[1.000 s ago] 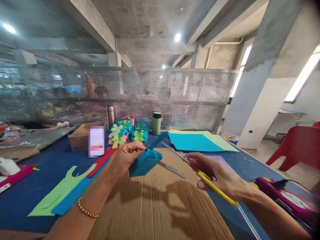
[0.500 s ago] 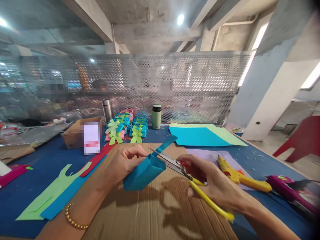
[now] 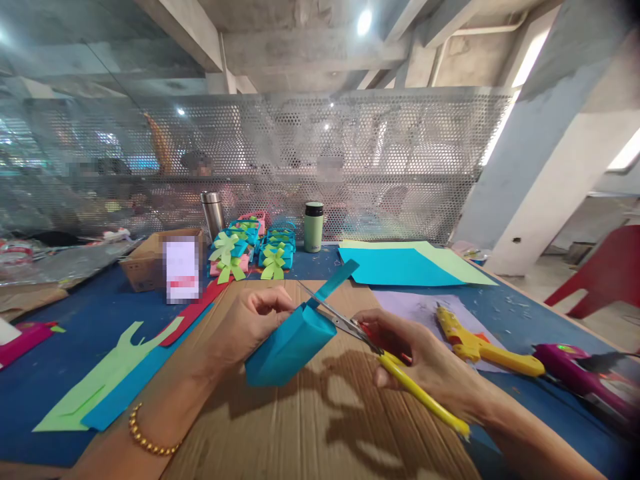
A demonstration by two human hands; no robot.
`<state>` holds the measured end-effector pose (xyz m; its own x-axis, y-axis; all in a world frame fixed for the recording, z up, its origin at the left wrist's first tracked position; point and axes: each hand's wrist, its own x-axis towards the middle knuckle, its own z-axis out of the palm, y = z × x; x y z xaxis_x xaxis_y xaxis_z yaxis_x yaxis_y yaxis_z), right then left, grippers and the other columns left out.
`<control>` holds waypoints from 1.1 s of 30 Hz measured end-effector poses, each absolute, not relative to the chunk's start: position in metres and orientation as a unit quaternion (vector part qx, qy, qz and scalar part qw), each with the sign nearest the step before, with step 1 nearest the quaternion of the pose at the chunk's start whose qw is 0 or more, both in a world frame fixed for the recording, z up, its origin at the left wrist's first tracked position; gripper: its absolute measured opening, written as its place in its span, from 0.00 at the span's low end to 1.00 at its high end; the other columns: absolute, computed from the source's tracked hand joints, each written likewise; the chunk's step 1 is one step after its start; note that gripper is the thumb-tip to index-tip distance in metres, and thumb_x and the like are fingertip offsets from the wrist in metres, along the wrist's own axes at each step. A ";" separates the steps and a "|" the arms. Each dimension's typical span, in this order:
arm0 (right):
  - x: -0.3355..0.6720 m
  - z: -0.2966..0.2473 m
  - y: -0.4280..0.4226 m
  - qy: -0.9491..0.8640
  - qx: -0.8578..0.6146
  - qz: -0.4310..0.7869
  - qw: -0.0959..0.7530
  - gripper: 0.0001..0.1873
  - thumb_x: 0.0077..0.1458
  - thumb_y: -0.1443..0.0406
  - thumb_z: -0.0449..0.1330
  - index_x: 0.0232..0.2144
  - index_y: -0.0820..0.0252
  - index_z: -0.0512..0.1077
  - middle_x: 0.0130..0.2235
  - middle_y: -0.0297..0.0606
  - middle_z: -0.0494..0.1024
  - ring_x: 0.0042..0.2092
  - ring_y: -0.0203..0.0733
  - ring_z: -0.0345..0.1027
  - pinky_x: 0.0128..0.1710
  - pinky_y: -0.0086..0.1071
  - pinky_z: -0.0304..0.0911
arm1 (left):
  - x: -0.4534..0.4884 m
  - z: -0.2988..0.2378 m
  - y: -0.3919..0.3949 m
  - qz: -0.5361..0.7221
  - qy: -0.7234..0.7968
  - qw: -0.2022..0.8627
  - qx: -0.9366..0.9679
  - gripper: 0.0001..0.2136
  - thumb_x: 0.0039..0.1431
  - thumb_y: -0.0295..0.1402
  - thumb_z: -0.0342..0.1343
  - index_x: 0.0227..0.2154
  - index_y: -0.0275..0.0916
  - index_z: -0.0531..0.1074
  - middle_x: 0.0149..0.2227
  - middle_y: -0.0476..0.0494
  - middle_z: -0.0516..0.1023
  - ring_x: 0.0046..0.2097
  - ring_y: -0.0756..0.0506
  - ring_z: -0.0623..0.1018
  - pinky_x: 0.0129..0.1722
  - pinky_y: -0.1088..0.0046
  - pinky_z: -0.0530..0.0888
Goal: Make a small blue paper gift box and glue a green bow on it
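My left hand (image 3: 253, 325) pinches the top edge of a folded blue paper box (image 3: 290, 343) held above a sheet of brown cardboard (image 3: 310, 427). A narrow blue paper strip (image 3: 334, 281) sticks up from the box's far corner. In my right hand (image 3: 425, 367) I grip yellow-handled scissors (image 3: 395, 367), and their blades meet the base of that strip.
A yellow glue gun (image 3: 480, 343) and a purple glue gun (image 3: 580, 377) lie to the right. Blue and green paper sheets (image 3: 400, 263) lie behind, next to a green flask (image 3: 313, 228), a steel flask (image 3: 213, 215), finished paper boxes (image 3: 250, 250) and a cardboard box (image 3: 150, 263). Paper offcuts (image 3: 100, 387) lie at left.
My right hand brought the scissors from the table's right side to the blue strip on the box. The view tilted down, and the glue guns came into sight.
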<state>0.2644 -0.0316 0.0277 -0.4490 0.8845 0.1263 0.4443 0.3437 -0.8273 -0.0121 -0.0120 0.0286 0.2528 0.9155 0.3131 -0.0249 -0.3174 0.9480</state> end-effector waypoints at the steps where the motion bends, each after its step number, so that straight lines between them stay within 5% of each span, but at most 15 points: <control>1: 0.264 0.028 -0.032 -0.764 -0.437 0.372 0.294 0.29 0.46 0.49 0.71 0.48 0.54 0.75 0.34 0.33 0.71 0.35 0.42 0.61 0.34 0.34 0.58 | -0.012 0.029 -0.012 0.502 0.350 0.467 0.638 0.14 0.50 0.44 0.69 0.23 0.38 0.79 0.28 0.45 0.74 0.30 0.48 0.72 0.27 0.74 0.68; 22: 0.267 0.019 -0.030 -0.785 -0.419 0.334 0.311 0.27 0.51 0.45 0.68 0.45 0.56 0.77 0.27 0.28 0.63 0.30 0.37 0.55 0.29 0.31 0.52 | -0.015 0.026 -0.010 0.482 0.376 0.490 0.621 0.14 0.49 0.42 0.70 0.23 0.37 0.77 0.26 0.47 0.75 0.27 0.49 0.72 0.24 0.76 0.69; 28: 0.270 0.010 -0.016 -0.793 -0.487 0.210 0.298 0.25 0.53 0.47 0.66 0.44 0.59 0.76 0.25 0.27 0.64 0.27 0.36 0.54 0.26 0.30 0.49 | -0.017 0.019 0.000 0.502 0.379 0.397 0.668 0.11 0.54 0.40 0.68 0.25 0.37 0.80 0.26 0.48 0.75 0.28 0.50 0.72 0.26 0.76 0.68; 33: 0.282 0.023 -0.013 -0.797 -0.526 0.121 0.272 0.24 0.54 0.49 0.65 0.45 0.60 0.75 0.26 0.29 0.68 0.28 0.37 0.60 0.26 0.30 0.55 | -0.024 0.015 0.008 0.556 0.319 0.178 0.747 0.05 0.61 0.34 0.64 0.31 0.41 0.82 0.31 0.47 0.80 0.35 0.48 0.76 0.38 0.71 0.71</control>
<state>0.2824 -0.0131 0.0229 -0.2990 0.9035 0.3071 0.7719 0.4182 -0.4789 -0.0238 0.0082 0.0149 0.1779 0.6740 0.7170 0.2788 -0.7332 0.6202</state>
